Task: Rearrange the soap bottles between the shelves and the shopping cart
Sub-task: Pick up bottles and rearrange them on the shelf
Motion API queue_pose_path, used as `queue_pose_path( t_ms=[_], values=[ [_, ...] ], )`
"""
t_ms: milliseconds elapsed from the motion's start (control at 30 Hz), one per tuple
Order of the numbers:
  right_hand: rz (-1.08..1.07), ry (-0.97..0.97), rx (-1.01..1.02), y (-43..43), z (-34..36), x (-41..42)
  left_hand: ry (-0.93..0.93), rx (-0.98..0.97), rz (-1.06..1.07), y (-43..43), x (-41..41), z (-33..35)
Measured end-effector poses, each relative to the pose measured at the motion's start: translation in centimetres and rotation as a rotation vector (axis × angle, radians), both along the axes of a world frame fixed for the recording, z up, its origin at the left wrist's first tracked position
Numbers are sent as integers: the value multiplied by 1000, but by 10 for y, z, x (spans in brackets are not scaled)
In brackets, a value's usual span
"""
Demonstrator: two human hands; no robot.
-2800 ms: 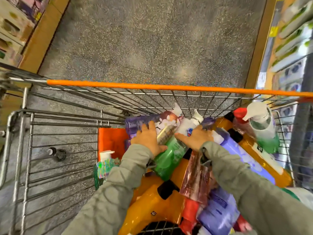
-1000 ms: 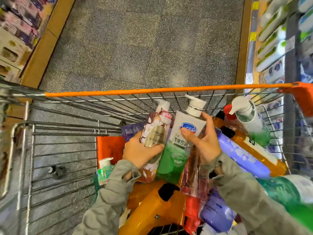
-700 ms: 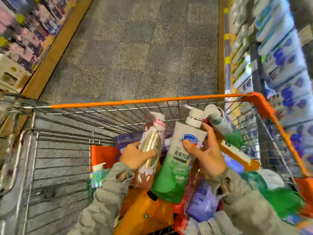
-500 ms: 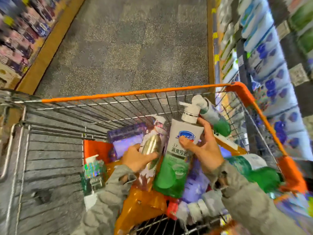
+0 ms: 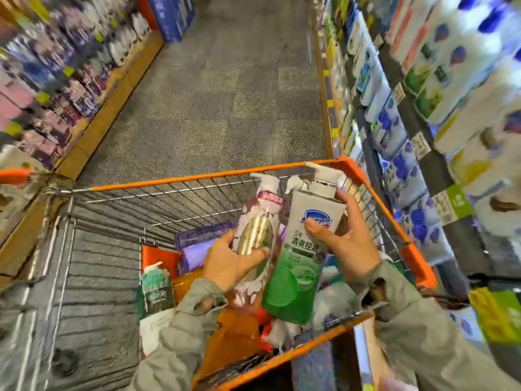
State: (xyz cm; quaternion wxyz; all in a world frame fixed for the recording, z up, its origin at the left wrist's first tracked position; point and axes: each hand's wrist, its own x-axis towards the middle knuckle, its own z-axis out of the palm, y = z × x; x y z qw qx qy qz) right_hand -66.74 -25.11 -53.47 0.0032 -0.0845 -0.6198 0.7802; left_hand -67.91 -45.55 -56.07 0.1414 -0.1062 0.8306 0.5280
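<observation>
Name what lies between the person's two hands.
In the head view, two pump bottles side by side: the floral bottle gripped by the left hand, the white-and-green bottle by the right hand.

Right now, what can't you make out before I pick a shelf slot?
All in the head view:
Right shelves: motion blur, labels and gaps unreadable.
Floral bottle label: glare, and the left hand covers part.
Cart contents beneath the green-and-white bottle: hidden by both bottles, right hand, sleeves.

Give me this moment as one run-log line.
left hand grips floral pump bottle | right hand grips white-and-green pump bottle | both held over shopping cart, pumps up | shelves at right
</observation>
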Motion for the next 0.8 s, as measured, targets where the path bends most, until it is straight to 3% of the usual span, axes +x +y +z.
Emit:
queue_pose_path(
  t_ms=[433, 800],
  values=[
    [-124, 234, 88, 80, 99, 87, 344, 223, -168, 85, 56, 101],
    [-335, 316, 213, 151, 172, 171, 387, 508, -398, 186, 91, 155]
  ],
)
